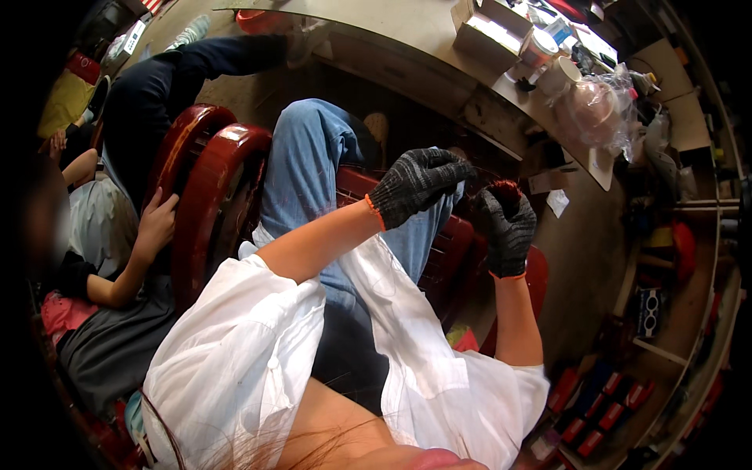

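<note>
Dark grey knitted gloves with orange cuffs cover both of my hands. My left hand (pixel 419 184) is raised over my lap, its fingers pressed together in a pinch pointing right. What it pinches, if anything, is too small to make out. A short gap to the right, my right hand (pixel 507 231) is closed with its fingers upward. Between those fingers shows a small dark red bundle (pixel 504 188), its exact kind unclear. My blue jeans (pixel 301 164) lie below the left hand, and a white shirt (pixel 235 337) covers my upper arms.
A pale table (pixel 427 47) curves past ahead, with an open cardboard box (pixel 489 35), tubs and clear plastic wrap (pixel 599 110) at its right. Red-brown chair arms (pixel 223 180) stand at left, where another person's hand (pixel 158 223) rests. Shelves with red boxes (pixel 599 419) line the right.
</note>
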`<action>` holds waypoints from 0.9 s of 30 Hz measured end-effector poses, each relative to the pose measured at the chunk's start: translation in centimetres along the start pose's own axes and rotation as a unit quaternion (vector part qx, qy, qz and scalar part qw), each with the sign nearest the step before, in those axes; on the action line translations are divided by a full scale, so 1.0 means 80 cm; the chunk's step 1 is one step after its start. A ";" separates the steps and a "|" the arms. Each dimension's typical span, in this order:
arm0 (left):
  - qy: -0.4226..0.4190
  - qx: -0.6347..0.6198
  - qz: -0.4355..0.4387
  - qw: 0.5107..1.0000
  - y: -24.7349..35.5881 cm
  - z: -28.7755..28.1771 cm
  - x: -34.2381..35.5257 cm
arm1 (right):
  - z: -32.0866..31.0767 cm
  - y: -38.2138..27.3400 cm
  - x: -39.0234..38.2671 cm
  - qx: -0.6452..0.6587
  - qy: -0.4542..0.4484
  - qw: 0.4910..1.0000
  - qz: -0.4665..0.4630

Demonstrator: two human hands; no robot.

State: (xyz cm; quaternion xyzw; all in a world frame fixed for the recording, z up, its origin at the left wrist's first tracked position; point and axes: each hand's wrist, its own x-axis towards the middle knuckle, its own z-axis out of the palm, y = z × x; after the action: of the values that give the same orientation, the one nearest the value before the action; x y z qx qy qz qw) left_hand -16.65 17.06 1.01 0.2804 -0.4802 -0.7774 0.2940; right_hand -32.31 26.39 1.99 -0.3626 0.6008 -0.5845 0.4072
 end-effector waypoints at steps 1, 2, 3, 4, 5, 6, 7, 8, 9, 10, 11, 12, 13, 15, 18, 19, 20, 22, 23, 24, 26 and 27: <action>-0.003 -0.028 -0.028 0.999 0.005 0.001 -0.001 | -0.001 0.002 0.001 -0.018 0.012 1.000 -0.011; -0.005 -0.057 -0.055 0.997 0.008 0.002 -0.002 | -0.002 0.005 0.004 -0.035 0.026 0.999 -0.027; -0.010 -0.031 -0.042 0.999 0.008 0.002 -0.001 | -0.004 0.008 0.006 -0.052 0.040 0.997 -0.044; -0.015 -0.005 -0.030 0.999 0.006 0.000 0.001 | -0.006 0.008 0.009 -0.069 0.054 0.994 -0.060; -0.017 0.021 -0.019 0.999 0.005 -0.001 0.001 | -0.006 0.005 0.009 -0.030 0.057 0.997 -0.048; -0.026 0.003 -0.037 0.999 0.004 -0.002 0.002 | -0.005 0.000 0.009 0.009 0.060 0.997 -0.037; -0.025 0.036 0.004 0.999 -0.002 -0.003 0.004 | -0.005 -0.004 0.009 0.048 0.062 0.997 -0.025; -0.025 0.070 0.047 0.996 -0.011 -0.004 0.007 | -0.007 -0.003 0.010 0.058 0.060 0.996 -0.027; -0.035 0.075 0.054 0.995 -0.017 -0.005 0.011 | -0.009 0.001 0.012 0.068 0.057 0.996 -0.030; -0.044 0.080 0.061 0.994 -0.022 -0.005 0.015 | -0.011 0.002 0.013 0.078 0.055 0.995 -0.032; -0.052 0.084 0.066 0.993 -0.027 -0.006 0.017 | -0.010 0.001 0.012 0.070 0.053 0.996 -0.031; -0.062 0.115 0.075 0.988 -0.030 -0.007 0.018 | -0.007 -0.001 0.010 0.062 0.051 0.996 -0.031; -0.066 0.138 0.095 0.984 -0.031 -0.007 0.019 | -0.005 -0.003 0.009 0.055 0.048 0.997 -0.030; -0.068 0.172 0.143 0.972 -0.029 -0.001 0.018 | -0.003 -0.003 0.008 0.054 0.048 0.997 -0.028; -0.046 0.171 0.171 0.969 -0.016 0.009 0.012 | -0.005 0.000 0.008 0.055 0.038 0.997 -0.028; -0.036 0.164 0.171 0.971 -0.012 0.012 0.010 | -0.006 0.002 0.009 0.055 0.033 0.997 -0.029; -0.008 0.168 0.193 0.967 -0.010 0.016 0.006 | -0.007 0.003 0.009 0.051 0.034 0.998 -0.031; 0.049 0.175 0.237 0.955 -0.007 0.023 -0.001 | -0.007 0.004 0.010 0.042 0.035 0.998 -0.034; 0.058 0.198 0.251 0.946 -0.002 0.026 -0.004 | -0.008 0.005 0.010 0.041 0.033 0.998 -0.034; 0.068 0.221 0.266 0.936 0.003 0.029 -0.006 | -0.008 0.006 0.010 0.041 0.031 0.998 -0.035; 0.085 0.269 0.291 0.914 0.004 0.031 -0.007 | -0.009 0.006 0.010 0.039 0.027 0.998 -0.035; 0.093 0.293 0.301 0.903 0.000 0.031 -0.006 | -0.008 0.005 0.009 0.038 0.025 0.998 -0.035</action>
State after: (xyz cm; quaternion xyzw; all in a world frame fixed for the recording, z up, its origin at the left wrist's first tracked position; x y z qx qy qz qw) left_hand -18.11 18.84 2.05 0.2669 -0.7185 -0.4464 0.4618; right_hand -33.18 25.99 1.52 -0.3529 0.5749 -0.6302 0.3845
